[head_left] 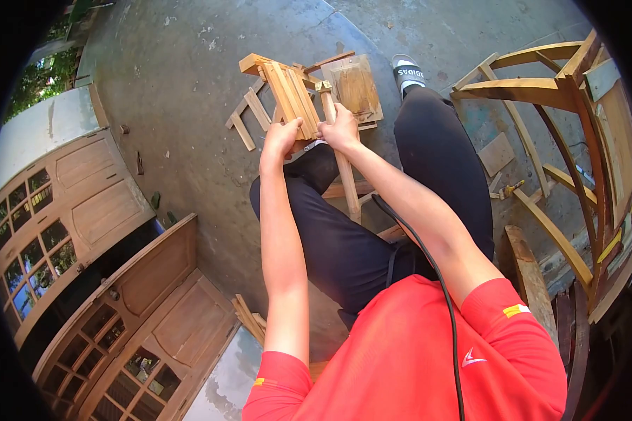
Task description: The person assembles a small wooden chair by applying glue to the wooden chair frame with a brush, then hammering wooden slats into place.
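Note:
My left hand is closed on the near end of a slatted wooden piece, its thumb lying across the slats. The piece is tilted above my lap. Just to its right, my right hand wraps round the wooden handle of a hammer. The hammer's brass-coloured head points up and away, beside the slats. Under the slatted piece, small wooden frame parts lie on the floor. A square board with a brown wood panel lies behind the hammer.
Carved wooden doors with glass panes stand at the left. A large curved wooden frame fills the right side. A clamp and a flat wood piece are near it. My sandalled foot rests on the concrete floor.

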`<state>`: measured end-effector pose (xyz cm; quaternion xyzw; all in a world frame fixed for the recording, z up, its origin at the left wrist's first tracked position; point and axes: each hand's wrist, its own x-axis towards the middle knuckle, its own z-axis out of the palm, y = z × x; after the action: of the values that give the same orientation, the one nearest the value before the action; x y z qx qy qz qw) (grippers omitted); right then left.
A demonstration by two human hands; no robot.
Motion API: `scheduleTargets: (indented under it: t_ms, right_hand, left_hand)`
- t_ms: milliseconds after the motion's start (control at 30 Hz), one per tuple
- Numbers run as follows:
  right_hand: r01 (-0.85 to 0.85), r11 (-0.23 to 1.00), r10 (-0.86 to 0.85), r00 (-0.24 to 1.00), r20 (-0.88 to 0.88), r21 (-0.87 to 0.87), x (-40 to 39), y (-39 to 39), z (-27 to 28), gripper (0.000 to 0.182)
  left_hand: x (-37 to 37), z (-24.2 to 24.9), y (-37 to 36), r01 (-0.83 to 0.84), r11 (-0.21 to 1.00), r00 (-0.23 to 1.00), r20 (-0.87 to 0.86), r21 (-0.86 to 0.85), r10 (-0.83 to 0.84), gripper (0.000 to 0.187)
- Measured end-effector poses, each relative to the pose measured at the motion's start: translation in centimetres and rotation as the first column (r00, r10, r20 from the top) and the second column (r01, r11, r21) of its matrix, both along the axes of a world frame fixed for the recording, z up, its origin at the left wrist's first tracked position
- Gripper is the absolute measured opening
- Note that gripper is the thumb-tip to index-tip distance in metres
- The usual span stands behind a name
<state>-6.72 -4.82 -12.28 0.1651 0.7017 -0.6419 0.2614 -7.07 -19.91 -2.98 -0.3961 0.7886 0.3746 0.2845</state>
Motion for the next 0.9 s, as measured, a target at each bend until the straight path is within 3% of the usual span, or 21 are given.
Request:
scheduleTargets:
  t_ms: [133,333,533,733,900]
  right_hand:
    - [0.009,1.000,-0.010,0.999,-0.046,-0.030,0.1,0.2,1.1,0.037]
    - [-0.008,0.999,0.013,0.995,-0.097,0.053,0.1,-0.3,-0.6,0.048]
    - [-0.027,1.000,0.027,0.994,-0.104,-0.003,0.0,-0.1,-0.9,0.046]
    - [-0.055,0.965,0.054,0.998,-0.011,-0.258,-0.5,1.3,0.9,0.036]
    - [-0.059,0.954,0.065,0.998,0.011,-0.293,-1.0,3.1,1.2,0.036]
  left_hand:
    - [0.3,-0.2,0.2,0.001,0.998,1.000,-0.001,-0.068,-0.001,0.062]
    - [0.0,0.9,1.0,-0.003,0.996,0.997,0.073,-0.086,0.009,0.065]
    - [-0.1,1.5,1.5,0.007,0.993,0.999,0.042,-0.121,-0.002,0.061]
    - [0.1,1.3,1.5,-0.008,0.992,1.000,0.001,-0.128,0.008,0.059]
    - [0.2,1.6,1.6,0.011,0.991,1.000,-0.023,-0.131,-0.015,0.057]
